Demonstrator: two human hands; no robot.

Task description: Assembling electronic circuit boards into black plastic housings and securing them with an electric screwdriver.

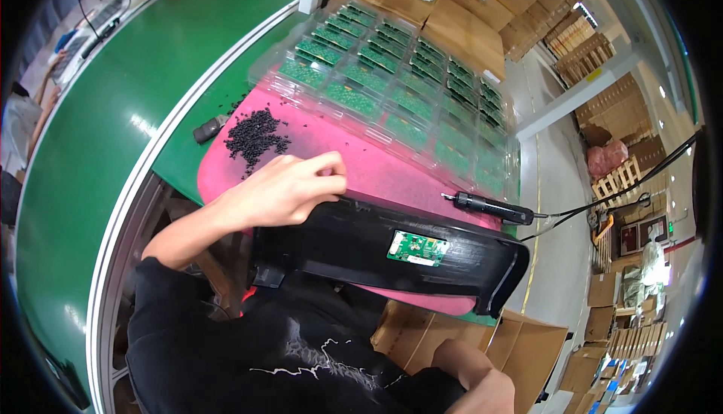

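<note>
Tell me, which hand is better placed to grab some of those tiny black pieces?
Probably the left hand: it is close to the pile of black pieces on the pink mat. The right arm is low in the picture, with the black panel between.

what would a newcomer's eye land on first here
The bright pink mat, mid-picture, likely catches the eye first, with a heap of small black pieces at its left end. Beyond it, a clear tray holds rows of green circuit boards. On the near side is a long black panel bearing one small green board, the left hand near the panel's left end.
</note>
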